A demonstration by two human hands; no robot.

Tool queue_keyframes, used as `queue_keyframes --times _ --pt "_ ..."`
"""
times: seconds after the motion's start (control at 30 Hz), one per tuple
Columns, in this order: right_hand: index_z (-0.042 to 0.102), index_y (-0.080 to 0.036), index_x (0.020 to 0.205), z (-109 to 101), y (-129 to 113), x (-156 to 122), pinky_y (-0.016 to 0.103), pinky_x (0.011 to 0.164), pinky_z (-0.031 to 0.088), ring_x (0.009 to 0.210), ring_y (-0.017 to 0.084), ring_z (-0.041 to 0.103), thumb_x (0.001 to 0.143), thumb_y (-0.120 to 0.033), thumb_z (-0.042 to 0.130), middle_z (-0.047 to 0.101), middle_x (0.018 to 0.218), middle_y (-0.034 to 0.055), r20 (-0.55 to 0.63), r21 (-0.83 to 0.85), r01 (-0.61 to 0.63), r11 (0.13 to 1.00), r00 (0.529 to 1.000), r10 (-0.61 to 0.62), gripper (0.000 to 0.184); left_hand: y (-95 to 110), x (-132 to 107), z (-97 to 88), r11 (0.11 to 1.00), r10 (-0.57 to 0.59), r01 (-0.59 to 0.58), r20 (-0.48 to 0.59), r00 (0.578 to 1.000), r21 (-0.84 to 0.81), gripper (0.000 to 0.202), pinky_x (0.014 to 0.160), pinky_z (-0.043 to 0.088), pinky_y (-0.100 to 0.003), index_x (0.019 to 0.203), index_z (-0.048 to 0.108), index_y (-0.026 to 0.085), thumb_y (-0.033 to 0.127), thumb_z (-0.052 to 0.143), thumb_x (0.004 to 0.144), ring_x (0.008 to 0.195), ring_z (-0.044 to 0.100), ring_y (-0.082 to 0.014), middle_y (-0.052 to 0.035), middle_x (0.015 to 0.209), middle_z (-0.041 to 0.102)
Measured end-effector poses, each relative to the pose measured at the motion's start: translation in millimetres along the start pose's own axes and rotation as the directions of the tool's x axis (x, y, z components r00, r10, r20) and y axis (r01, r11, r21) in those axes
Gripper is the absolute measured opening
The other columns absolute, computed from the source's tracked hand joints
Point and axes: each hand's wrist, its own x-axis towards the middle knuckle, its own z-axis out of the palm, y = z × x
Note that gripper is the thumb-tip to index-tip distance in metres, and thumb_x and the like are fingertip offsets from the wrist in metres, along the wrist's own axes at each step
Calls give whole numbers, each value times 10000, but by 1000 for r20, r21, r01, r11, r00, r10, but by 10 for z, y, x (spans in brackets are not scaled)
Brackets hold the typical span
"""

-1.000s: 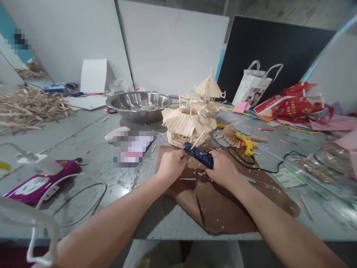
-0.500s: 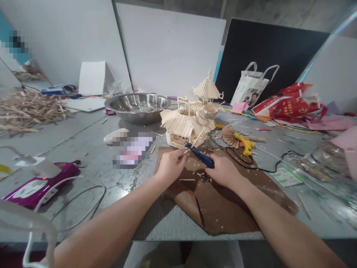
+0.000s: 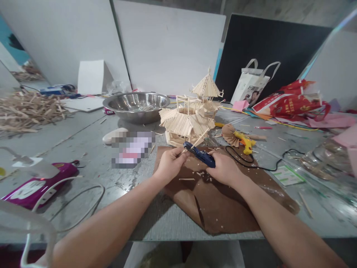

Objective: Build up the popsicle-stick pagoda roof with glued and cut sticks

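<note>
My left hand pinches a thin wooden stick that slants up to the right. Closed around the handles of dark blue pliers is my right hand; the plier jaws meet the stick beside my left fingertips. Just beyond my hands stands a small pavilion model built of pale sticks, with a sloping roof. A second model with a pointed roof rises behind it. Below my hands, brown sheet material carries stick offcuts and crumbs.
A steel basin sits behind to the left, near a heap of wood strips. A yellow glue gun and its black cord lie to the right, by a clear container. A purple power strip is at left.
My hands stay in nearly the same place, with the stick and pliers still held together. The pliers' handles look closer together, and the view has shifted slightly.
</note>
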Motion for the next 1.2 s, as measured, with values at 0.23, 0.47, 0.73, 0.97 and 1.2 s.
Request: queue_keyframes --times 0.23,0.47,0.73,0.97,1.2 --pt "498 -183 982 -5 -5 -13 282 653 372 793 224 565 624 -277 493 616 847 68 -7 -2 1 1000 1000 -1 370 10 -3 -27 1000 21 -21 28 999 -4 324 449 276 -177 513 444 143 356 417 756 446 363 -56 54 450 402" --pt "518 -191 932 -10 -35 -20 278 630 368 767 216 571 636 -298 479 623 814 62 -4 -39 -18 999 1000 18 317 26 8 -39 1000 22 -21 42 999 -17 320 430 269 -175 509 416 147 352 414 755 428 353 -55 55 436 388" --pt "534 -190 843 -22 -97 -29 263 551 345 691 212 586 653 -319 452 636 740 66 24 -99 -30 995 999 32 244 12 -18 -26 992 73 -71 -11 997 107 311 449 270 -174 521 406 152 336 380 770 444 351 -61 52 453 374" --pt "538 -194 845 -14 -111 -24 260 550 337 706 214 587 662 -325 458 633 746 64 39 -100 -47 994 998 51 238 -22 -35 5 936 167 -124 -104 980 330 197 489 284 -181 656 478 159 319 415 752 508 420 -81 32 540 467" --pt "517 -194 915 -14 -91 -45 263 602 355 754 203 571 652 -335 483 625 816 59 24 -8 -29 1000 999 30 300 12 -26 2 971 134 -109 -107 985 213 280 451 239 -179 553 402 153 333 391 768 474 315 -63 54 486 327"
